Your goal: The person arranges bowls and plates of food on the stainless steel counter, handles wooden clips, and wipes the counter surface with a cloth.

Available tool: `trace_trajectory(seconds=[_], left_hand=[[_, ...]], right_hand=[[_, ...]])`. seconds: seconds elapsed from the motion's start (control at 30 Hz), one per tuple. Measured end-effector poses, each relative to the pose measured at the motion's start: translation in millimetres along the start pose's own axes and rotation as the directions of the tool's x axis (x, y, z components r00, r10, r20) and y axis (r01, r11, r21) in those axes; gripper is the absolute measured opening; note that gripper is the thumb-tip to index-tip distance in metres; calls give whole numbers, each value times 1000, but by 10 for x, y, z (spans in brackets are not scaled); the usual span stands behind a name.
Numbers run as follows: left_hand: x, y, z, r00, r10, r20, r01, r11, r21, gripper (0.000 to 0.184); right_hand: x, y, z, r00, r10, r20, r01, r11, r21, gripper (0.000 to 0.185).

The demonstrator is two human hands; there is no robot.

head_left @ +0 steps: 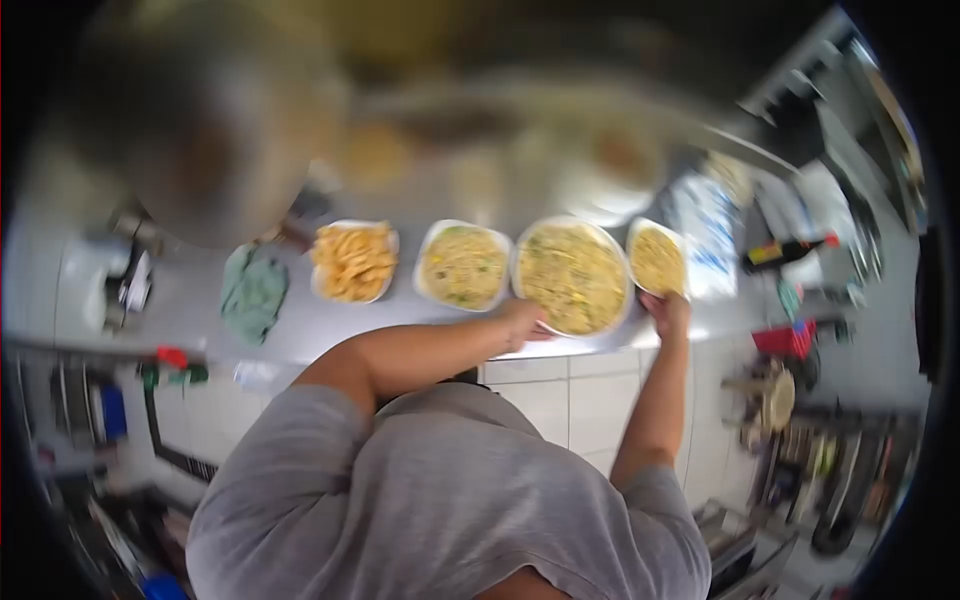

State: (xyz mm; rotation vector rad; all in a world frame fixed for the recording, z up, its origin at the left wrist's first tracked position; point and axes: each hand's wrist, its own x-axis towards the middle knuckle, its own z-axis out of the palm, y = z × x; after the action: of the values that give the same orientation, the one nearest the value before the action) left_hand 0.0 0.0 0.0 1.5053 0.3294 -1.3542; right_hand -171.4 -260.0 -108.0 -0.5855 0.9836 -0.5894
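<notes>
Four white dishes of food stand in a row along the front of the metal counter (190, 310). My left hand (522, 326) is closed on the lower left rim of the large round dish of yellow rice-like food (575, 275). At the right end, my right hand (668, 312) grips the lower edge of a smaller dish of similar food (657, 262). To the left of the large dish is a squarish dish of yellow food with green bits (464, 265), and beyond it a dish of fried golden pieces (354, 262).
A crumpled green cloth (253, 292) lies at the left. Blue-and-white plastic packaging (705, 230) and a dark bottle with a red cap (788, 253) lie at the right. A large blurred round object (215, 130) hangs at upper left. A stool (775, 397) stands below right.
</notes>
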Motion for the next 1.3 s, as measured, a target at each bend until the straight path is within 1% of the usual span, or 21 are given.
trace_trajectory(seconds=[0.07,0.1,0.13,0.17,0.2,0.23,0.27,0.3,0.4,0.43,0.53,0.7,0.77,0.8,0.83,0.87,0.9,0.97,1.1,1.17,1.3], left_hand=[[-256,9,482,999,-3,43,5,999,-50,34],[33,236,982,965,36,261,23,975,-220,29],[22,112,931,950,-22,312,104,962,-251,23],[-180,24,889,928,-42,369,134,965,-227,16],[-291,-201,898,904,-87,418,180,965,-189,14],[-455,-150,794,891,-62,449,149,976,-161,13],[-685,-97,680,878,-43,477,116,985,-124,13],[-802,-56,577,858,-52,511,115,989,-93,15],[-1132,151,78,855,-6,519,59,994,-87,21],[-1387,268,-141,879,-1,477,56,993,-103,22],[-1738,290,-876,911,198,361,-138,973,-183,36],[-2254,146,-2282,923,384,4,-358,866,-348,44],[-2377,47,-2910,898,421,-125,-437,827,-353,49],[-2371,-10,-3277,891,438,-120,-451,826,-338,49],[-2312,-79,-3674,869,448,-209,-494,787,-369,46],[-2241,-150,-4078,845,448,-292,-533,748,-395,43],[-2164,-222,-4464,847,456,-275,-531,760,-375,43],[-2006,-344,-5242,778,484,-400,-621,689,-373,36],[-1743,-514,-6457,750,365,-551,-617,687,-384,25],[-1706,-541,-6873,774,357,-523,-592,701,-397,30],[-1474,-404,-7580,849,344,-401,-520,681,-516,43]], right_hand=[[85,-275,-318,997,51,-58,-53,998,-32,38],[244,-1401,-341,984,-161,-73,137,955,-265,39],[139,-1378,-479,983,-173,-69,148,951,-271,40],[-5,-1417,-622,981,-175,-79,153,961,-232,37],[-238,-1541,-977,958,-237,-158,156,901,-405,32],[-269,-1607,-1156,961,-271,-55,210,846,-490,28],[-535,-1672,-1064,962,-263,-77,212,893,-396,29],[-662,-1759,-1139,948,-319,-13,268,818,-509,32],[-1234,-1930,-658,946,-324,-2,276,809,-519,36],[-1708,-1994,-256,973,-227,-48,150,775,-614,47],[-2223,-1821,455,969,-233,77,227,728,-647,43],[-2532,-1158,1433,962,-126,244,254,741,-622,25],[-2471,-754,1742,955,-11,296,211,726,-654,29],[-2384,-520,1879,903,43,429,335,556,-761,32],[-2453,-285,2089,840,121,529,459,362,-812,35],[-2564,-4,2326,825,115,553,392,588,-708,36],[-2778,265,2629,813,100,574,297,777,-556,37],[-2781,851,2981,816,198,543,173,813,-556,37],[-3139,1920,3763,781,306,544,132,771,-623,34],[-3220,2410,4111,732,432,526,84,709,-700,35],[-3494,3357,4781,673,502,543,97,668,-737,34]])
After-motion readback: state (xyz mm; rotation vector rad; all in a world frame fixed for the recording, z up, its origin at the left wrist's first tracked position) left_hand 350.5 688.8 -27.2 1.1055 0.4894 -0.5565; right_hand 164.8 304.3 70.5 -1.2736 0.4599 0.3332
